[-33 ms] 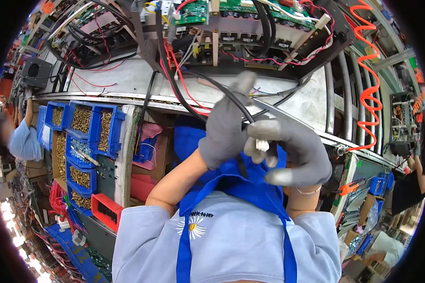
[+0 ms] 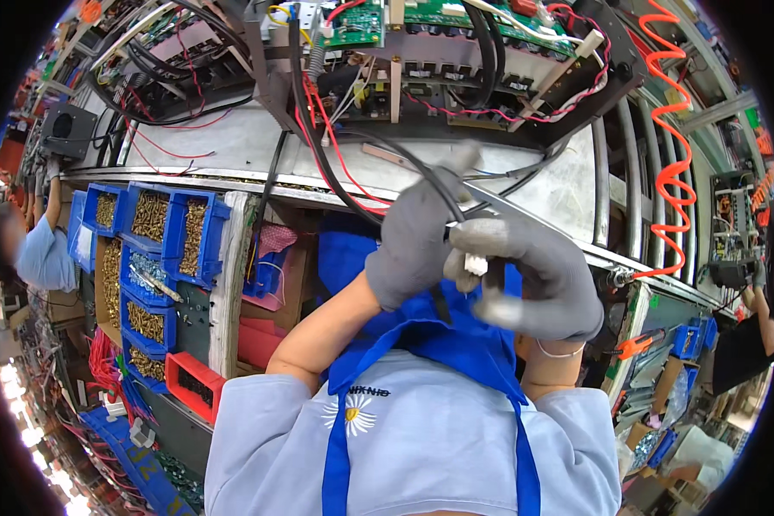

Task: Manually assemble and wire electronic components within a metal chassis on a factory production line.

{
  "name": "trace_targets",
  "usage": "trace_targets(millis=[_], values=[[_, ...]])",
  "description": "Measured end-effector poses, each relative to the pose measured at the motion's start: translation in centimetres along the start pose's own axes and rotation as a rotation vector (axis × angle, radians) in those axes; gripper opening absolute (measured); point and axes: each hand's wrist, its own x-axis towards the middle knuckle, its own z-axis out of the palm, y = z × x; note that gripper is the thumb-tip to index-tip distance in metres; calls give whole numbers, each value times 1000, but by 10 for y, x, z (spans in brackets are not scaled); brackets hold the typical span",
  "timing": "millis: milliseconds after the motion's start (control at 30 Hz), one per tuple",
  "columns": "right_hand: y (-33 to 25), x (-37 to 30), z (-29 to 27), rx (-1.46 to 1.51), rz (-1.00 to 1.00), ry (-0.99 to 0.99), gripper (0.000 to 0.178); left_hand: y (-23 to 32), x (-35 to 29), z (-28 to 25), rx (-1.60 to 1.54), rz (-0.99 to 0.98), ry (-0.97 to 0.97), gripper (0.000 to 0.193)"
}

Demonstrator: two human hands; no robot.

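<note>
Silvery metal bench [image 2: 576,205] — blue bins [image 2: 215,239] beside.

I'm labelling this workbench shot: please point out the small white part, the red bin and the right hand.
Small white part [image 2: 476,265]: head view, its exposed end.
Red bin [image 2: 194,368]: head view, its side wall.
Right hand [image 2: 537,277]: head view, middle of its glove.

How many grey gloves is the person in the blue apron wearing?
2: the left grey glove, by a black cable, and the right grey glove, next to a small white piece. Both show.
</note>
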Motion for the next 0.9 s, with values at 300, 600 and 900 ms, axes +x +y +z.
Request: trace_targets(millis=[300, 600, 900], values=[[25, 23, -17, -719, -393, 494, 25, -6, -52, -45, 271, -8, 525, 24], [147, 112, 3, 655, 463, 416, 29, -143, -26, -101, -607, -613, 177, 35], [215, 193, 42, 498, 402, 591, 25, -161, -27, -63, -210, -473, -93, 16]])
